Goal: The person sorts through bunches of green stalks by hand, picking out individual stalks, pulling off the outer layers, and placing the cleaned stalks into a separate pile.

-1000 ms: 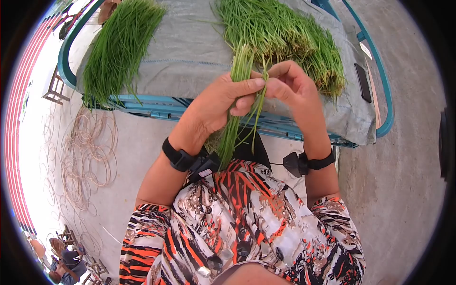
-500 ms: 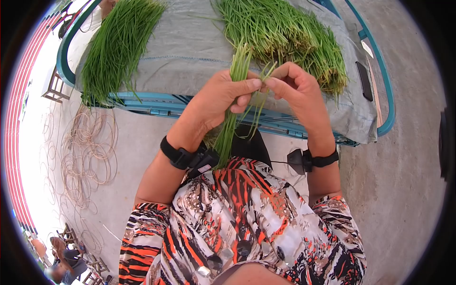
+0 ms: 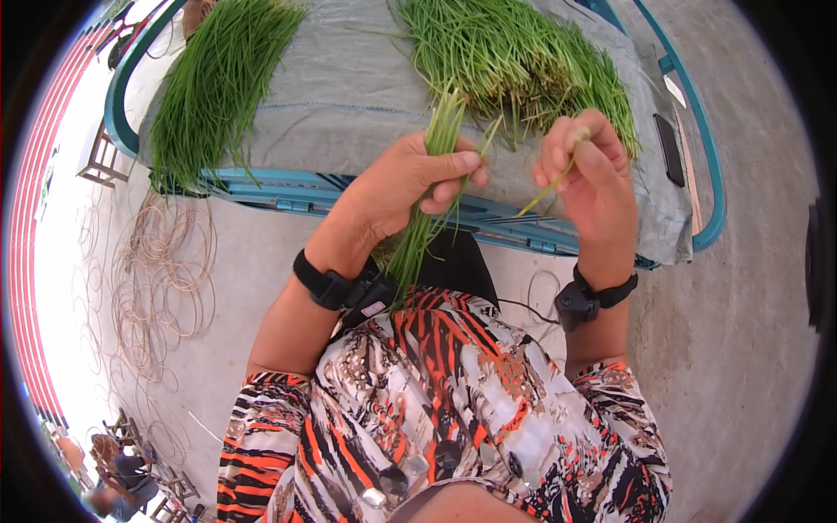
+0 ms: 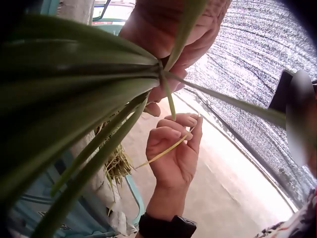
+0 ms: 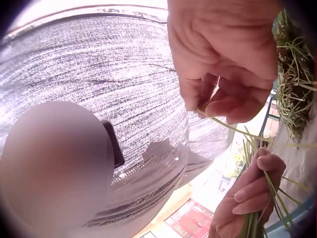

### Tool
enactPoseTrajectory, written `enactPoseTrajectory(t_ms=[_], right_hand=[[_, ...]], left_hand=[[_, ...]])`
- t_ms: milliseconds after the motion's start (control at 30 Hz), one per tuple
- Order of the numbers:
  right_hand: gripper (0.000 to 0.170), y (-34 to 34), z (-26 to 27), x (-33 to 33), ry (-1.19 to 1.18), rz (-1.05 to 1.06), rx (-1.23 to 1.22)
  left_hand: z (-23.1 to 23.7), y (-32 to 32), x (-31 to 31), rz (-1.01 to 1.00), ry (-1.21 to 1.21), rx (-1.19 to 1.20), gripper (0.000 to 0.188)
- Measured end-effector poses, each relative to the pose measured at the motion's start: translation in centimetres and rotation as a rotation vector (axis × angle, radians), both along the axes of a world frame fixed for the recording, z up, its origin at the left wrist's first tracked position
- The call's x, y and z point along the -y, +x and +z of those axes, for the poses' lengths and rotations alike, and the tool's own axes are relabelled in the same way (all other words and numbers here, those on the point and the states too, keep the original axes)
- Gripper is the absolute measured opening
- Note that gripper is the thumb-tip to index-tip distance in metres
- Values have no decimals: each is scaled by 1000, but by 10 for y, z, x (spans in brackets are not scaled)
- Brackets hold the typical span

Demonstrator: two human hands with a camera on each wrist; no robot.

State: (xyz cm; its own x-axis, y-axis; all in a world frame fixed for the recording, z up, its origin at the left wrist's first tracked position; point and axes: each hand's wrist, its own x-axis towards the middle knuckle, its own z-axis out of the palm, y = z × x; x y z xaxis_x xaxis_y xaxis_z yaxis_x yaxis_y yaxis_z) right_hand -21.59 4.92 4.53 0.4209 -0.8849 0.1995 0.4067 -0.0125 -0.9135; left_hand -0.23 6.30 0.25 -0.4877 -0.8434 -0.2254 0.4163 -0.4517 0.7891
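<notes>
My left hand (image 3: 397, 187) grips a small bunch of green chives (image 3: 445, 122), pale cut ends up and the leaves hanging toward my lap. One loose stalk sticks out beside the thumb. Off to the right, my right hand (image 3: 602, 183) pinches a single yellowish chive leaf (image 3: 539, 199) between thumb and fingertips, apart from the bunch. The left wrist view shows this yellow leaf (image 4: 163, 152) slanting from the right fingers. Beyond the hands lies a large heap of chives (image 3: 506, 57), its brownish stem ends facing me.
Another pile of chives (image 3: 222, 87) lies at the left on the grey sheet (image 3: 340, 131) covering a blue-framed cart (image 3: 288, 199). A phone (image 3: 669, 150) rests near the cart's right rail. Coiled wire (image 3: 161, 279) lies on the floor at left; a person (image 3: 122, 475) is at lower left.
My right hand has pulled away to the right from the left hand, drawing the yellowish leaf out with it. The left hand keeps its grip on the bunch in nearly the same place.
</notes>
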Motion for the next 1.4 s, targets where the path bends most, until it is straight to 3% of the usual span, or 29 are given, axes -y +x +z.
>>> enactPoseTrajectory(t_ms=[67, 133, 200, 300, 600, 800, 1000, 1033, 1167, 1400], right_hand=[[19, -6, 6, -2, -158, 185, -225], [21, -6, 8, -4, -162, 193, -447], [22, 5, 7, -7, -8, 22, -659], [18, 19, -6, -2, -5, -136, -585], [13, 30, -15, 3, 27, -99, -523], [20, 21, -14, 23, 82, -348, -145], [47, 34, -31, 4, 130, -44, -301], [60, 36, -39, 1, 158, 72, -354], [66, 53, -57, -11, 363, 393, -156], [65, 63, -58, -11, 596, 610, 10]], left_hand=[[-1, 0, 0, 3, 14, -7, 16], [-1, 0, 0, 1, 24, -16, 16], [2, 0, -2, -8, 26, -30, 16], [4, -3, -3, -45, 2, -27, 16], [7, -1, -5, -111, -51, 8, 21], [8, 10, -5, -98, 37, -93, 24], [-3, 38, 14, -34, 80, -535, 25], [-4, 41, 17, -56, 73, -614, 25], [-14, 49, 30, -113, 79, -843, 26], [-26, 72, 54, -32, 120, -739, 26]])
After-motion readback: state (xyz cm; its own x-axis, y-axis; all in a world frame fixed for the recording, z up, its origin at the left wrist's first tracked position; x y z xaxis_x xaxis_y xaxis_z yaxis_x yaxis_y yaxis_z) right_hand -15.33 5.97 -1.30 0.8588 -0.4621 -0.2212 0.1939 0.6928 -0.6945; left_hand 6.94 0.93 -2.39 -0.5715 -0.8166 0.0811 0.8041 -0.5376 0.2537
